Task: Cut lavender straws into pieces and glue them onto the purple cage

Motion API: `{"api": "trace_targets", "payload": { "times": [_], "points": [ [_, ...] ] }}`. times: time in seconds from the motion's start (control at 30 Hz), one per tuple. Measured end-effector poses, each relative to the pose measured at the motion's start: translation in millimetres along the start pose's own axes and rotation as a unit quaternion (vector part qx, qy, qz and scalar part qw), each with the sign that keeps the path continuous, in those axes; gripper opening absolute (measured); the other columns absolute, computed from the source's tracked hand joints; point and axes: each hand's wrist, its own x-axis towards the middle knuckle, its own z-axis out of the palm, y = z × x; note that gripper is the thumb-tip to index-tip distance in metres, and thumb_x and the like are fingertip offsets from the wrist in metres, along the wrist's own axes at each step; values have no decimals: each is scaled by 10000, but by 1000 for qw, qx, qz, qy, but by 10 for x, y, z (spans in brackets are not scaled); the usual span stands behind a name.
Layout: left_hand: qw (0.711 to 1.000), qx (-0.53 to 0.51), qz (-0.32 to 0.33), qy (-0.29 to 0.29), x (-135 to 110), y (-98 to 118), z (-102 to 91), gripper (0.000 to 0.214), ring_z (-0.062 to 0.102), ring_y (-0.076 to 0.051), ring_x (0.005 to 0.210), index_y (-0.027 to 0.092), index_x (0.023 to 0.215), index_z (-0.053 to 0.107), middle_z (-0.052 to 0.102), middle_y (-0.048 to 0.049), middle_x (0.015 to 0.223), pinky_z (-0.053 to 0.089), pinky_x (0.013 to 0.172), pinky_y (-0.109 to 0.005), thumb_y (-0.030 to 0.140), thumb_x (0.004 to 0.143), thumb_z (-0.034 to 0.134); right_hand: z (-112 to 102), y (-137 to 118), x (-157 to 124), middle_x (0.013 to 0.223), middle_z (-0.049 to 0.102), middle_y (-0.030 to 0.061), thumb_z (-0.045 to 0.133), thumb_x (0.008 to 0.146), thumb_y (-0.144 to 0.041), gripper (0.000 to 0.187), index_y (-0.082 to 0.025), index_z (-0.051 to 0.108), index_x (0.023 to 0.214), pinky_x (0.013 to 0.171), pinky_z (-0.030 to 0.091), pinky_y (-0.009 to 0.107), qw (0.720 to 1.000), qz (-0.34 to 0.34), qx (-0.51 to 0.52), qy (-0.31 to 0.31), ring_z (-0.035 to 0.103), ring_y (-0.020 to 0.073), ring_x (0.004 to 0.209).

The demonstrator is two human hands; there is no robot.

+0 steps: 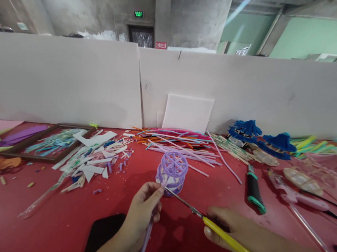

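My left hand [143, 208] is closed, thumb and fingers pinching a light purple pipe cleaner [146, 238] whose tail hangs down below the palm. In my right hand [233, 227] is a pair of yellow-handled scissors [218, 227]. Their metal blades point left, with the tips close to the pinched end of the pipe cleaner; whether they touch it I cannot tell. Just behind my left fingertips stands a small round purple frame [174, 162] with a spoked top and ringed sides, its lower front partly covered by the hand.
Loose colored pipe cleaners [181, 140] lie behind the frame. Paper scraps [93, 161] and a wooden picture frame [33, 157] are at left. A black phone [102, 232] lies near my left wrist. At right are a utility knife [255, 188], a pink glue gun [301, 197] and blue roof-like pieces [246, 129].
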Motion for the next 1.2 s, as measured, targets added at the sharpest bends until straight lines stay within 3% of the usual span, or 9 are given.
{"api": "trace_targets", "payload": {
  "times": [0.23,0.6,1.07,1.2],
  "points": [
    [1000,-4,2,-10,-9,-12,-14,374,398,-37,434,190,746,551,485,79,548,243,358,-132,426,581,791,-20,-14,50,725,527,-11,482,825,-570,397,-179,541,796,537,296,222,1000,-21,8,15,393,114,618],
    [1000,-10,-4,-2,-11,5,7,389,390,-25,417,187,745,532,493,81,585,237,346,-133,421,569,790,-59,52,167,632,374,-46,526,779,-635,467,-191,437,663,496,230,213,998,-53,3,20,324,97,565],
    [1000,-15,-12,2,6,-8,0,422,410,-21,414,187,733,496,503,88,575,238,341,-123,435,558,790,27,137,237,607,346,-60,577,747,-648,490,-177,468,666,490,199,218,997,-59,-7,44,288,92,561],
    [1000,-13,-10,-1,-12,-16,0,413,417,-28,413,188,736,497,491,95,545,253,336,-122,439,570,779,31,107,223,603,381,-55,607,711,-648,489,-182,467,660,492,211,218,998,-28,-14,46,311,97,555]
  ]
}}
